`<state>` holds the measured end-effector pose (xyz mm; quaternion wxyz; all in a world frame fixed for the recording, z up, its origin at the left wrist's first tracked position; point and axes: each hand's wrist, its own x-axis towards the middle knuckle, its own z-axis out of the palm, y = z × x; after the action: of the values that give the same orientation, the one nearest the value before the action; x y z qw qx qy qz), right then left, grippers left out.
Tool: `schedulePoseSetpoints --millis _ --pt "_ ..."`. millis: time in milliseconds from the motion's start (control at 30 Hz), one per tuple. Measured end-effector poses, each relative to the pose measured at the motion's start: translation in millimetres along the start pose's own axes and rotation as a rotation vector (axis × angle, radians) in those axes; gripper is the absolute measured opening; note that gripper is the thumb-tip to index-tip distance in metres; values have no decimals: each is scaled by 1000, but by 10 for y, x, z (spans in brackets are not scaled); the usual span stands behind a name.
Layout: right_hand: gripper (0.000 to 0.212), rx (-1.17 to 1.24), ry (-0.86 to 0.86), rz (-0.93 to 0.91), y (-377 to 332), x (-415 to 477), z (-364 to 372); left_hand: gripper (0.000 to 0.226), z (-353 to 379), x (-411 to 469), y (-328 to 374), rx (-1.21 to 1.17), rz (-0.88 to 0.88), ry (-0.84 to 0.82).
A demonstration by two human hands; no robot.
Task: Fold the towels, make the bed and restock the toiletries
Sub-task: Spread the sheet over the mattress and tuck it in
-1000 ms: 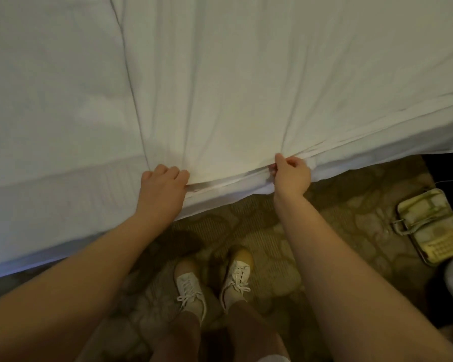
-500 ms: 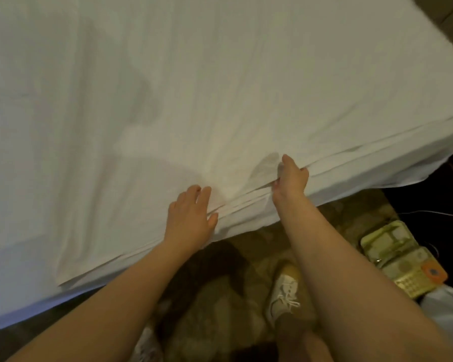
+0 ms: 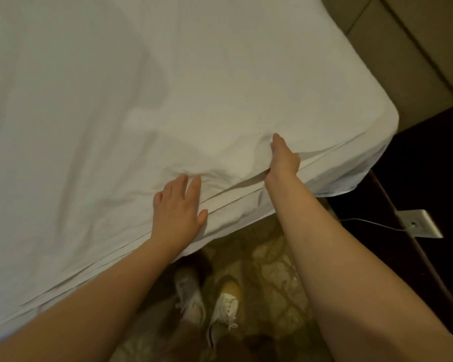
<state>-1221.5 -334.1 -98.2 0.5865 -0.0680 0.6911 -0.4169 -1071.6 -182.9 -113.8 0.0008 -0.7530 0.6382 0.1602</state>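
Observation:
A white sheet [image 3: 147, 105] covers the bed, with its layered edge running diagonally past both hands and a rounded corner [image 3: 377, 121] at the right. My left hand [image 3: 177, 212] lies flat on the sheet just inside the edge, fingers straight and spread. My right hand [image 3: 284, 159] is seen edge-on at the sheet's edge. Its thumb lies on top and its fingers are hidden under the top layer, which is lifted a little into a fold beside the wrist.
A padded headboard [image 3: 413, 48] stands behind the bed's corner. A dark nightstand [image 3: 429, 178] at the right carries a silver plate [image 3: 420, 226] with a thin white cable. My two white shoes [image 3: 207, 307] stand on patterned carpet [image 3: 270, 278] close to the bed.
The view swung right, bringing the bed's corner and nightstand into sight. My left hand let go of the sheet's edge and now lies flat. Both hands shifted toward the corner.

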Motion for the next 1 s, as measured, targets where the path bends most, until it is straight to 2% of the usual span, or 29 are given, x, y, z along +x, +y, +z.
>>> schedulePoseSetpoints --millis 67,167,267,333,433,533,600,633,700,767,833,933,1000 --pt "60 8 -22 -4 -133 141 -15 66 1 191 193 -3 32 13" --pt "49 -77 25 -68 -349 391 -94 59 21 488 415 9 44 35" --pt "35 -336 116 -124 -556 619 -335 28 59 722 590 -2 132 71" --pt "23 -420 135 -148 -614 685 -530 8 92 805 671 -61 203 74" --pt "28 -478 157 -137 -582 744 -673 23 130 832 726 -163 208 16" --pt "17 -330 101 -87 -719 872 -603 22 81 866 685 -222 159 -76" --pt "47 -191 74 -82 -877 1009 -580 20 25 917 672 -208 166 -125" --pt "51 -169 77 -119 -927 1090 -604 21 19 903 693 -180 182 -118" --pt "34 -265 112 -237 -970 1190 -679 30 69 822 794 -85 172 -24" --pt "21 -339 154 -324 -960 1205 -783 44 176 699 954 -18 47 66" --pt "11 -367 159 -332 -941 1207 -872 56 270 617 1111 25 -103 82" --pt "30 -379 166 -236 -883 1137 -919 60 373 609 1230 59 -190 20" --pt "41 -328 71 -106 -775 990 -866 57 366 632 1269 26 -237 3"
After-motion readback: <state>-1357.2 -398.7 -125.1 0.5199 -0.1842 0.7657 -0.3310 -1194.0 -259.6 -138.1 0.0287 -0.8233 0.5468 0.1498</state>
